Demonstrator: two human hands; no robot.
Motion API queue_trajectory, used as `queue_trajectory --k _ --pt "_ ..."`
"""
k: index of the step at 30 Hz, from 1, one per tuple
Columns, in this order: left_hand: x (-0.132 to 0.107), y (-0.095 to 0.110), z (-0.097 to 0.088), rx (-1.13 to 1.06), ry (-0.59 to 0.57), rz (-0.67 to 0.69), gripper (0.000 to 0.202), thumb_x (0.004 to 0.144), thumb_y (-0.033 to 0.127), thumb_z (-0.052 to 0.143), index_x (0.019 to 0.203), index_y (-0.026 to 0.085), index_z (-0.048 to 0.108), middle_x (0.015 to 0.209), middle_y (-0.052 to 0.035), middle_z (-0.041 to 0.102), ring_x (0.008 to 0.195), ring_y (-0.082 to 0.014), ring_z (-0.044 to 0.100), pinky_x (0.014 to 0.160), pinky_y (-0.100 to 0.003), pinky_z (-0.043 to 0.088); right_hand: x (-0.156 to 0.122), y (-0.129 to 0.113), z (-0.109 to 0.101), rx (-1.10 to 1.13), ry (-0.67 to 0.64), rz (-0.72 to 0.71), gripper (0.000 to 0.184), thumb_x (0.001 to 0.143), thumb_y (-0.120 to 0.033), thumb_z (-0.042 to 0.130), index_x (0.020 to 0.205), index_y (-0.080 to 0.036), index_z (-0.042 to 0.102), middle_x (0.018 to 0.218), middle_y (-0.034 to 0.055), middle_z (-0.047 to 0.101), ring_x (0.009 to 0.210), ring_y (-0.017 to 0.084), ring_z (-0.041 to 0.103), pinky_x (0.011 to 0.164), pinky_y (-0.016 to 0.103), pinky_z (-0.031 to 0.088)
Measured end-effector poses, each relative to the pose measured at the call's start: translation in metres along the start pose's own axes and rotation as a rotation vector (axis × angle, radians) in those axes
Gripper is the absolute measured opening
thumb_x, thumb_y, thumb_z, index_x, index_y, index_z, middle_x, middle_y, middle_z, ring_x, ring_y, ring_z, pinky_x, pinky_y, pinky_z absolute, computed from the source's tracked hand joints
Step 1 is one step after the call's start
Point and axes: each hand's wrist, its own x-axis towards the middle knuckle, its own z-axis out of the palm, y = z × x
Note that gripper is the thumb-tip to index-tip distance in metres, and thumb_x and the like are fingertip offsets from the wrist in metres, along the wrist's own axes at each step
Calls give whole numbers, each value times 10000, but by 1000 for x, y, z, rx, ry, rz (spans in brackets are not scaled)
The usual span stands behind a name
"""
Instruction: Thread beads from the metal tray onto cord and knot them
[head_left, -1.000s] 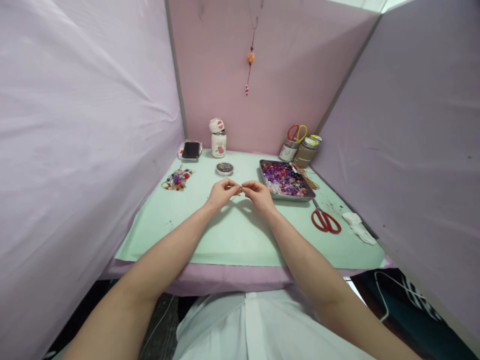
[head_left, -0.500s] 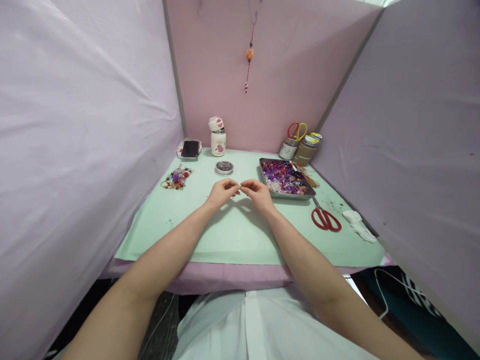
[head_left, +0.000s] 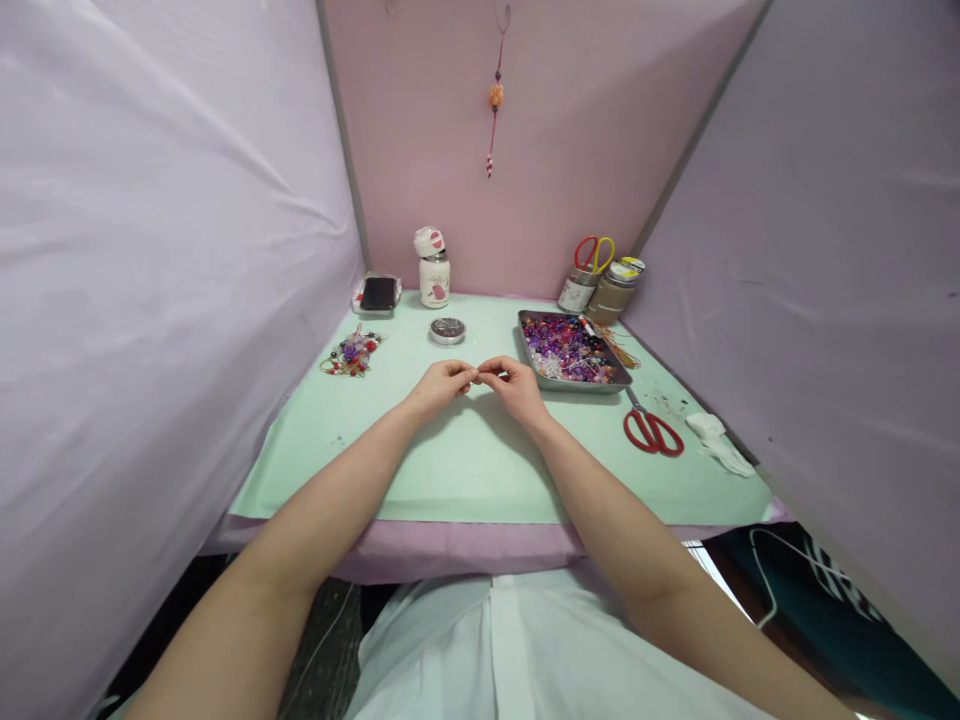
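My left hand (head_left: 441, 386) and my right hand (head_left: 512, 385) meet fingertip to fingertip above the middle of the green mat (head_left: 480, 460). Both are pinched closed on something very small between them, too tiny to name. A metal tray of purple, red and clear beads (head_left: 570, 350) lies just right of my right hand. A small round tin (head_left: 448, 330) sits just beyond my hands.
Red scissors (head_left: 651, 432) and a white scrap (head_left: 716, 440) lie at the right. A pile of finished bead pieces (head_left: 351, 354), a phone (head_left: 379, 294) and a white bottle (head_left: 433, 270) stand at the back left. Two jars (head_left: 604, 288) hold scissors at the back right. A beaded charm (head_left: 494, 100) hangs on the wall.
My two hands have closed the small gap between their fingertips and now touch. The view has tilted slightly.
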Motion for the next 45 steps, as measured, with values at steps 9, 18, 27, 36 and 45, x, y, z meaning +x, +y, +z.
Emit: queue_trajectory --k 9,18,27,36,45 --pt "0 2 1 -1 37 15 296 683 436 640 738 146 656 574 9 509 531 -88 397 522 -242 293 -1 -3 0 -123 56 -73 194 763 -383 586 790 -198 641 842 42 646 746 155 578 696 297 465" --pt "1 13 -24 432 141 188 115 656 263 605 710 186 672 763 -47 662 722 -175 567 693 -288 440 -2 -8 -1 -92 205 -61 164 801 -354 523 783 -198 568 797 35 590 741 151 525 645 270 429" --pt "3 8 -46 589 89 197 295 552 121 611 798 233 729 933 -78 671 847 -229 589 778 -318 446 -1 -8 -3 -42 249 -57 192 801 -383 535 799 -194 568 834 44 594 780 157 531 670 277 430" --pt "3 8 -32 432 -50 152 131 641 262 658 734 190 718 779 -62 695 710 -180 596 707 -302 445 0 -8 -4 -36 283 -64 198 801 -393 536 806 -197 570 837 46 587 786 164 529 675 283 432" --pt "1 14 -26 330 -30 28 203 651 343 650 745 167 688 673 -30 637 577 -124 517 541 -247 389 2 4 -6 -320 288 -117 234 802 -202 464 963 -176 632 979 90 564 797 176 542 812 355 440"
